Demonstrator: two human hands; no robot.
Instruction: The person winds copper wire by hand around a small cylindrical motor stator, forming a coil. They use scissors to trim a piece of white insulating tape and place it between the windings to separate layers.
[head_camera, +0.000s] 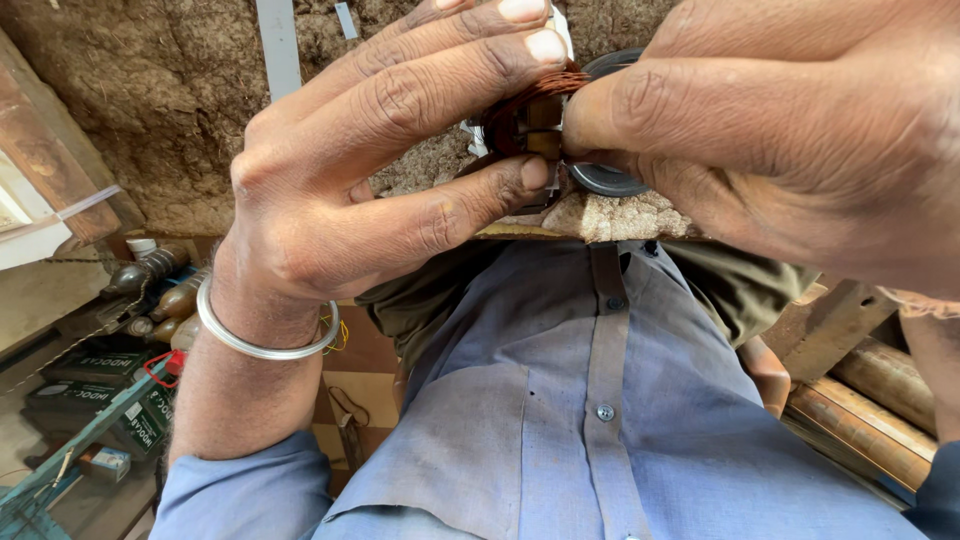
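Observation:
My left hand (380, 170) and my right hand (790, 130) are raised close to the camera and both grip a small motor part with copper wire windings (535, 115) and a dark round metal body (605, 178). Left thumb presses under the winding, the fingers wrap over its top. My right thumb and fingers pinch the part from the right side. A silver bangle (262, 345) circles my left wrist. Most of the part is hidden behind my fingers.
Below the hands is my blue buttoned shirt (590, 400). Dark boxes (95, 385) and several brownish bottles or tools (165, 290) lie at the lower left. Wooden poles (870, 410) lie at the right. A rough earthen wall (180, 90) fills the background.

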